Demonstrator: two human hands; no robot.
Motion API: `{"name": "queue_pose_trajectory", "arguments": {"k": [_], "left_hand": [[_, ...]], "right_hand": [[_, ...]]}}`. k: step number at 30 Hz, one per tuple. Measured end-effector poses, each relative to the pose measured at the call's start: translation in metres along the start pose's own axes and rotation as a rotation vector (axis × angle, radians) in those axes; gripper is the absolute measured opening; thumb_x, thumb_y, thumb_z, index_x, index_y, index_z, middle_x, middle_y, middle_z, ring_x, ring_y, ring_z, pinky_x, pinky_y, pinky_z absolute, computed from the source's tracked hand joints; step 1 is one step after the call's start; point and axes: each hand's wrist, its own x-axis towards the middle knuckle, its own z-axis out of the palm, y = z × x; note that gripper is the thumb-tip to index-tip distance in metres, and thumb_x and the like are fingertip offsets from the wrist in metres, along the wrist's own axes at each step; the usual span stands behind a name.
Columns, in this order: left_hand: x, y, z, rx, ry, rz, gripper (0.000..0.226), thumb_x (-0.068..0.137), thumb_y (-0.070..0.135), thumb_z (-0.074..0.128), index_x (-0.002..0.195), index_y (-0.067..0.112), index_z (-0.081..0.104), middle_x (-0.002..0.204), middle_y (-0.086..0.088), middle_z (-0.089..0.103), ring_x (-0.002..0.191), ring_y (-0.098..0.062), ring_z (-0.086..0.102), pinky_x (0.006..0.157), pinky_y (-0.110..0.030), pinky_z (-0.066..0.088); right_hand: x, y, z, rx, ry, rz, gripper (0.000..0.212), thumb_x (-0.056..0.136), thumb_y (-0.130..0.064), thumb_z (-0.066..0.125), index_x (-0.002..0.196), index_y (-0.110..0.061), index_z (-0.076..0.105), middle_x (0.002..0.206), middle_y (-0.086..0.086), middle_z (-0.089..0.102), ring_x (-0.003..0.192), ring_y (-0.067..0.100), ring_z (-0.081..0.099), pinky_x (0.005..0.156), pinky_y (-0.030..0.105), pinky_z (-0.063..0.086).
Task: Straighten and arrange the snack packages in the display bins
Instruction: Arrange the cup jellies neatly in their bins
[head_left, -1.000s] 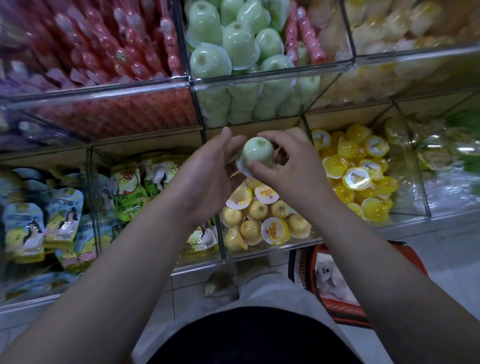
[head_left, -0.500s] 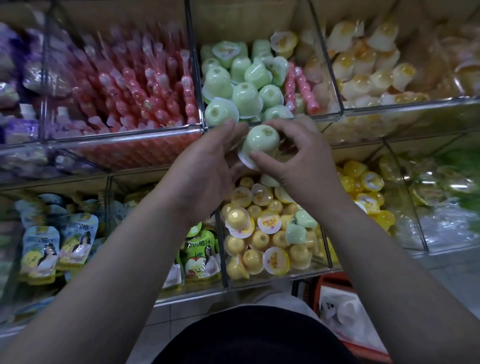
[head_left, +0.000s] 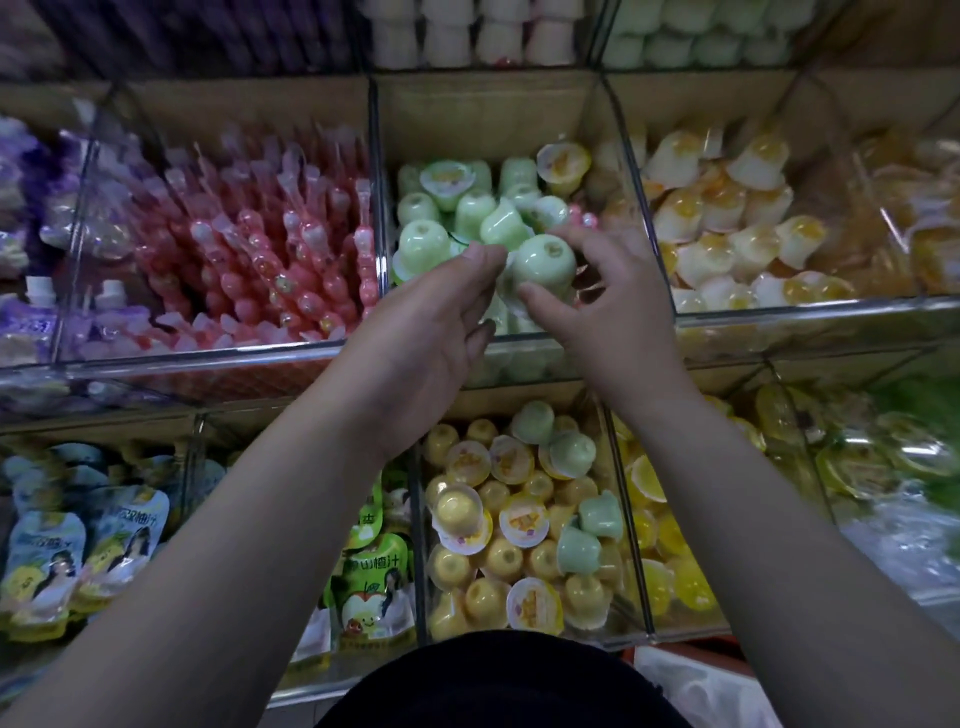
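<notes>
Fingers (head_left: 537, 301) pinch cup (head_left: 543, 257) above crowded bin (head_left: 483, 114).

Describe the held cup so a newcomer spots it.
Middle shelf row, centre bin, filled with pale green cups. At its front the right hand pinches one cup, base toward the camera. It alone is gripped; the rest lie piled.

A tiered display rack (head_left: 156, 358) fills the view in a dimly lit shop, its rows split by clear plastic dividers (head_left: 375, 182) and backed by plain brown panels (head_left: 467, 114). Soft overhead light glints off the transparent front rail (head_left: 831, 312) at right. Below the lowest tier, at the bottom right corner, a red-orange basket rim (head_left: 675, 647) shows beside a white plastic bag (head_left: 717, 696).
</notes>
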Motion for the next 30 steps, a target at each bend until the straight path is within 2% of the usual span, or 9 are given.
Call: {"name": "queue_pose_trajectory", "arguments": {"k": [9, 11, 14, 16, 19, 22, 25, 27, 30], "left_hand": [[0.039, 0.012, -0.014, -0.052, 0.069, 0.051, 0.059, 0.099, 0.039, 0.042, 0.151, 0.012, 0.032, 0.158, 0.005, 0.034, 0.145, -0.006, 0.027, 0.109, -0.024, 0.032], [0.049, 0.017, -0.017, -0.072, 0.091, 0.059, 0.065, 0.093, 0.041, 0.047, 0.15, 0.013, 0.034, 0.157, 0.006, 0.036, 0.144, -0.006, 0.029, 0.106, -0.023, 0.033], [0.062, 0.024, -0.02, -0.085, 0.113, 0.069, 0.071, 0.084, 0.044, 0.05, 0.148, 0.014, 0.038, 0.156, 0.007, 0.038, 0.143, -0.005, 0.031, 0.102, -0.021, 0.035], [0.07, 0.026, -0.022, -0.09, 0.13, 0.067, 0.074, 0.079, 0.045, 0.048, 0.146, 0.014, 0.041, 0.155, 0.007, 0.038, 0.143, -0.005, 0.032, 0.103, -0.021, 0.035], [0.08, 0.03, -0.028, -0.092, 0.153, 0.069, 0.074, 0.081, 0.044, 0.048, 0.148, 0.015, 0.039, 0.155, 0.007, 0.038, 0.143, -0.004, 0.031, 0.108, -0.024, 0.032], [0.091, 0.035, -0.036, -0.098, 0.189, 0.071, 0.062, 0.097, 0.038, 0.046, 0.152, 0.012, 0.032, 0.158, 0.003, 0.034, 0.146, -0.008, 0.028, 0.114, -0.028, 0.028], [0.103, 0.041, -0.043, -0.123, 0.203, 0.07, 0.062, 0.098, 0.037, 0.037, 0.154, 0.01, 0.028, 0.16, 0.001, 0.03, 0.147, -0.01, 0.024, 0.114, -0.028, 0.025], [0.112, 0.044, -0.046, -0.149, 0.211, 0.061, 0.063, 0.098, 0.036, 0.035, 0.154, 0.009, 0.025, 0.161, 0.0, 0.027, 0.148, -0.011, 0.022, 0.115, -0.029, 0.024], [0.125, 0.045, -0.052, -0.17, 0.216, 0.047, 0.065, 0.098, 0.036, 0.035, 0.155, 0.009, 0.02, 0.162, -0.001, 0.024, 0.148, -0.012, 0.021, 0.117, -0.031, 0.021]], "right_hand": [[0.057, 0.009, 0.016, 0.011, -0.083, -0.003, 0.052, 0.081, -0.036, 0.075, 0.129, -0.023, 0.06, 0.114, -0.004, 0.045, 0.104, 0.014, 0.055, 0.091, 0.03, 0.051], [0.069, 0.011, 0.02, 0.01, -0.096, 0.009, 0.051, 0.082, -0.036, 0.075, 0.129, -0.024, 0.06, 0.115, -0.005, 0.046, 0.103, 0.012, 0.054, 0.088, 0.022, 0.048], [0.087, 0.013, 0.026, -0.004, -0.102, -0.006, 0.048, 0.082, -0.033, 0.076, 0.126, -0.023, 0.062, 0.112, -0.003, 0.046, 0.1, 0.008, 0.051, 0.082, 0.002, 0.035], [0.098, 0.013, 0.033, 0.009, -0.11, -0.015, 0.046, 0.081, -0.031, 0.076, 0.124, -0.021, 0.063, 0.109, -0.003, 0.046, 0.096, 0.006, 0.049, 0.08, -0.001, 0.033], [0.112, 0.012, 0.046, 0.005, -0.135, -0.029, 0.045, 0.082, -0.032, 0.077, 0.123, -0.021, 0.064, 0.108, -0.003, 0.045, 0.096, 0.005, 0.049, 0.081, 0.002, 0.034], [0.126, 0.011, 0.062, 0.017, -0.143, -0.034, 0.045, 0.08, -0.029, 0.079, 0.121, -0.018, 0.065, 0.106, 0.0, 0.047, 0.096, 0.011, 0.053, 0.083, 0.005, 0.037], [0.141, 0.01, 0.077, 0.006, -0.16, -0.024, 0.046, 0.079, -0.03, 0.078, 0.121, -0.016, 0.066, 0.107, 0.003, 0.048, 0.102, 0.02, 0.055, 0.094, 0.024, 0.043], [0.151, 0.01, 0.086, -0.023, -0.165, -0.02, 0.048, 0.08, -0.031, 0.078, 0.123, -0.015, 0.065, 0.108, 0.005, 0.048, 0.105, 0.025, 0.055, 0.095, 0.034, 0.045], [0.164, 0.01, 0.097, -0.065, -0.204, 0.005, 0.051, 0.081, -0.032, 0.077, 0.128, -0.015, 0.063, 0.115, 0.009, 0.049, 0.108, 0.025, 0.056, 0.096, 0.029, 0.043]]}}
